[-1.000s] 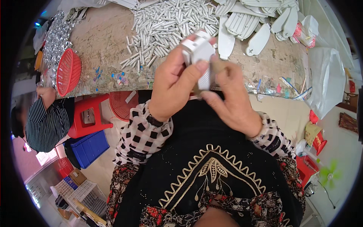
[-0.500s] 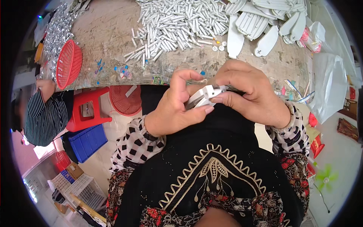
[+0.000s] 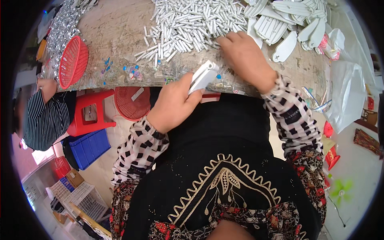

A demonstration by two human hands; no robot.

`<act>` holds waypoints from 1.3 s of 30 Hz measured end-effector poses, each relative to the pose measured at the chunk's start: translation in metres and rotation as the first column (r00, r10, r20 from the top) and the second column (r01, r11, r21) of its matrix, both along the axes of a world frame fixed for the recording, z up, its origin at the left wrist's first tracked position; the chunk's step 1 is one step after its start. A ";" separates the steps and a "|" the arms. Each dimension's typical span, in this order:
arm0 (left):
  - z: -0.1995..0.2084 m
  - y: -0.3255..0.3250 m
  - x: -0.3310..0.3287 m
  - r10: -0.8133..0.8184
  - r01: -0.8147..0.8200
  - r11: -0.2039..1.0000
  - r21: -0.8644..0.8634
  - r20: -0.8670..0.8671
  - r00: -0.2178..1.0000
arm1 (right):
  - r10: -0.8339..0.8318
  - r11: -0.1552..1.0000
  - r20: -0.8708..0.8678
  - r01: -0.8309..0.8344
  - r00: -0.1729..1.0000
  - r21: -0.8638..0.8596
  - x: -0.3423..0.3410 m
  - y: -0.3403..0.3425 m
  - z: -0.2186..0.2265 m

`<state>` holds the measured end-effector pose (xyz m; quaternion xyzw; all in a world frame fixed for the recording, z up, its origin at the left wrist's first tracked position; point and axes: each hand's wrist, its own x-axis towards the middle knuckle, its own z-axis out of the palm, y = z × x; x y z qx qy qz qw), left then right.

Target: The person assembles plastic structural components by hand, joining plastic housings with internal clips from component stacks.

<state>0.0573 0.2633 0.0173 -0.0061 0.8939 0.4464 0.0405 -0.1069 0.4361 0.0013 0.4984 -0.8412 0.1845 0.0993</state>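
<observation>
In my left hand (image 3: 174, 102) is a long white plastic piece (image 3: 203, 77), its rounded end with a small hole pointing up and away from me. The thumb and fingers close around its lower part, over the table's near edge. My right hand (image 3: 246, 58) reaches over the table, fingers slightly bent and apart, the tips at the near right edge of a pile of small white rods (image 3: 192, 26). Its thumb is hidden, and I see nothing held in it. Flat white plastic pieces with rounded ends (image 3: 285, 47) lie right of the rods.
A red plastic basket (image 3: 74, 62) tilts at the table's left edge, beside a heap of silvery foil strips (image 3: 60, 34). Below it are a red stool (image 3: 86, 114) and a blue crate (image 3: 90, 148). Another person in a striped sleeve (image 3: 50, 120) sits at left. Clear plastic sheeting (image 3: 347, 90) hangs at right.
My right hand has let go of the white plastic piece and moved away from me to the rod pile. My left hand has shifted slightly left, still holding the piece, now tilted upright.
</observation>
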 end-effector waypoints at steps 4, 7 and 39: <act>0.016 0.002 -0.017 0.024 0.030 0.931 -0.364 0.141 0.990 | 0.082 0.993 -0.133 -0.070 0.988 0.095 -0.007 -0.007 -0.008; 0.011 0.002 -0.025 -0.008 0.091 0.891 -0.445 0.184 0.983 | -0.002 0.991 0.248 0.035 0.969 -0.128 0.003 -0.002 -0.002; 0.004 -0.006 -0.028 -0.113 0.160 0.867 -0.472 0.125 0.986 | 0.072 0.913 0.516 0.152 0.853 -0.379 0.031 -0.017 0.003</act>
